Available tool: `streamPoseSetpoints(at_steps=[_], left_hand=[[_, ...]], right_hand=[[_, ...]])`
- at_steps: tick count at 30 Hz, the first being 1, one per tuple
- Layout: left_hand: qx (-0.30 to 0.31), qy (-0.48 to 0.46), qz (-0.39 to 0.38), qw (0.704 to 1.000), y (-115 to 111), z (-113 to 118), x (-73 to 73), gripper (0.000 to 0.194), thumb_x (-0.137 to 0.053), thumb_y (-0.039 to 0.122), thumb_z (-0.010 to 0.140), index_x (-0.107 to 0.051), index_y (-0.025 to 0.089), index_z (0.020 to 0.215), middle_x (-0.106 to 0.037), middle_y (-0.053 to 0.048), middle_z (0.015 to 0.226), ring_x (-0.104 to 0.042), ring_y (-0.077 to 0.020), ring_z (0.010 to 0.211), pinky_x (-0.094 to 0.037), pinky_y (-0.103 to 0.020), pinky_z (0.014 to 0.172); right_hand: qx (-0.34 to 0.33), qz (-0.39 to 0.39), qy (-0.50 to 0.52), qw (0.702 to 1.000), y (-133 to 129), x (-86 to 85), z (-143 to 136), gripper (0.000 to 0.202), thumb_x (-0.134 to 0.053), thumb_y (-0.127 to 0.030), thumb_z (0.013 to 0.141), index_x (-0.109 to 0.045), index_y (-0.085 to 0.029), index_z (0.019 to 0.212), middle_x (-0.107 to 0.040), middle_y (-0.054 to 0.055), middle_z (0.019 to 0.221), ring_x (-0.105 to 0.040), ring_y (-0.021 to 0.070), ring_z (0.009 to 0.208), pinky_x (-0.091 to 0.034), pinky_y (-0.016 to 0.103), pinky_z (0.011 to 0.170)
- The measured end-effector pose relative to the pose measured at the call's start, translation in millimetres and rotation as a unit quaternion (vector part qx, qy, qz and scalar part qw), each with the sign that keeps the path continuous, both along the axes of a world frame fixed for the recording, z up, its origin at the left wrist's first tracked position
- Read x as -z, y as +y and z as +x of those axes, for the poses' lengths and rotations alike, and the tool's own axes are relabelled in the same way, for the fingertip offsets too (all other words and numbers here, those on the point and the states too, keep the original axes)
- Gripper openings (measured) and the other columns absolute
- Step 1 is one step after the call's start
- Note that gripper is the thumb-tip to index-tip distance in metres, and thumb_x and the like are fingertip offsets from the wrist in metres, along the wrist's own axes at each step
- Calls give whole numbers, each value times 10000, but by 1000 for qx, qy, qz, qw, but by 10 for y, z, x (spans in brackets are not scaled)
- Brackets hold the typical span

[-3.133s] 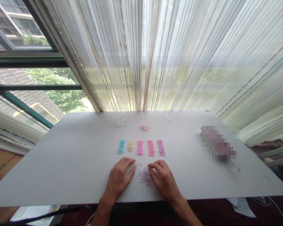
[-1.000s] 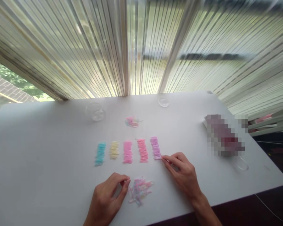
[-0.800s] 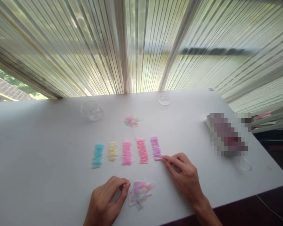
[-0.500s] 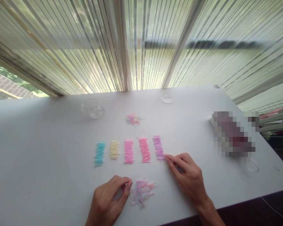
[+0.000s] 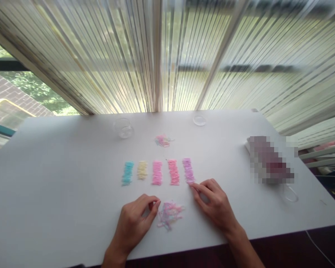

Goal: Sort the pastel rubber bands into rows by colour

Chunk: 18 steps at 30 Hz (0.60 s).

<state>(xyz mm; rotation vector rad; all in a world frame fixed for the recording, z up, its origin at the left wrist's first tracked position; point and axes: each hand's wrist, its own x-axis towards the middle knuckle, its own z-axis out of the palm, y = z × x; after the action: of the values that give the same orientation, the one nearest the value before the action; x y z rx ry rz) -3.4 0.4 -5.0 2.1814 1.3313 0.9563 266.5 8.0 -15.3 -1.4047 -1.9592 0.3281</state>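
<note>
My right hand [image 5: 213, 199] has its thumb and forefinger pinched at the lower end of a purple column [image 5: 188, 170] of thin, short strips. Whatever lies between those fingertips is too small to make out. Beside the left edge of a mixed pastel pile [image 5: 171, 215], my left hand [image 5: 138, 219] is closed with thumb and forefinger together, and its tips hide any small thing there. To the left of the purple column stand a coral column [image 5: 173, 172], a pink column [image 5: 156, 173], a short yellow column [image 5: 142, 170] and a turquoise column [image 5: 127, 173].
Behind the columns lies a smaller mixed pile [image 5: 163, 140]. A clear round container [image 5: 123, 128] and a clear round lid [image 5: 199, 120] stand near the back edge. On the right is a blurred-out object [image 5: 269, 160] with a pale loop. The white table [image 5: 58, 186] meets striped blinds.
The view has shifted, so the table appears slightly farther off. My right fingertips have moved slightly, from the purple column's lower right side to its bottom end. My left hand stays beside the near pile.
</note>
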Motion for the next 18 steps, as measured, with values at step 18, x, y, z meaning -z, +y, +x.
streamPoseSetpoints(at_steps=[18], left_hand=[[47, 59, -41, 996, -175, -87, -201, 254, -489, 129, 951, -684, 228, 1080, -733, -29, 991, -716, -166, 867, -568, -243, 752]], right_hand=[[-10, 39, 11, 999, 7, -3, -5, 164, -570, -189, 977, -728, -219, 1013, -630, 24, 770, -609, 204, 754, -533, 351, 713]])
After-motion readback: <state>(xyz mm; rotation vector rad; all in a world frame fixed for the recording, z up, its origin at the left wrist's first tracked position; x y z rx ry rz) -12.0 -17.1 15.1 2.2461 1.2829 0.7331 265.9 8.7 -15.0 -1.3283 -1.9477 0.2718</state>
